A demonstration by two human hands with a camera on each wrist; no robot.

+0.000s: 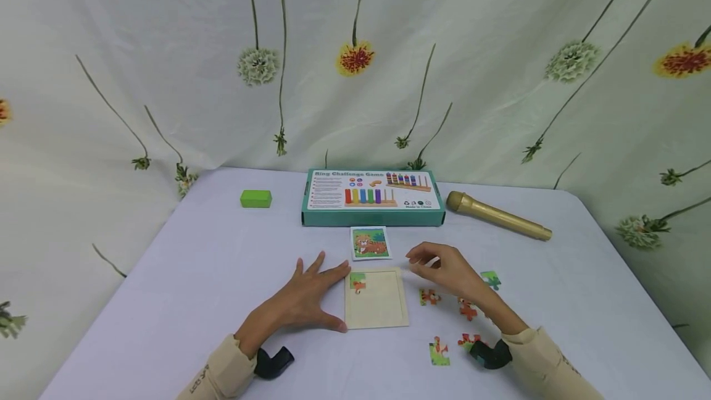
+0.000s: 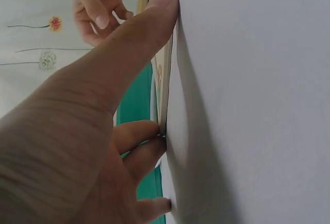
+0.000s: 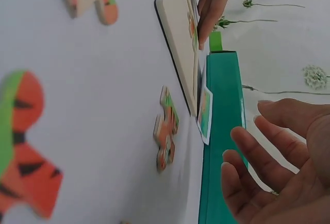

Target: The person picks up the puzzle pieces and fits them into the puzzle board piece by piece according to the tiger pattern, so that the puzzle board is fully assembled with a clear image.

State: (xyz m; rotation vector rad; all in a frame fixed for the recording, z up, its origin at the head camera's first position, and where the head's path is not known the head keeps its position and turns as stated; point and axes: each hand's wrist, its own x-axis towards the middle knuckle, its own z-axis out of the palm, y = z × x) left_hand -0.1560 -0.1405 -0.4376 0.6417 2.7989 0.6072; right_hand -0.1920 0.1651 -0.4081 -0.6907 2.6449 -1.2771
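Observation:
With fingers spread, my left hand point(image 1: 305, 294) touches the left side of a square wooden puzzle tray point(image 1: 380, 310); the left wrist view shows its thumb point(image 2: 149, 15) and fingertips at the tray's edge. One puzzle piece point(image 1: 358, 283), green and orange, lies in the tray's upper left corner. My right hand point(image 1: 444, 270) hovers right of the tray, fingers loosely bent and holding nothing, as the right wrist view shows. Loose tiger puzzle pieces lie below and beside it, among them one piece point(image 1: 429, 297) near the tray and another piece point(image 1: 439, 351) nearer the front.
Above the tray lies a tiger picture card point(image 1: 371, 243). Behind it is a green Ring Challenge Game box point(image 1: 373, 218). A green block point(image 1: 256, 199) stands at the back left, a gold microphone-shaped object point(image 1: 500, 216) at the back right. Flowered cloth hangs behind the table.

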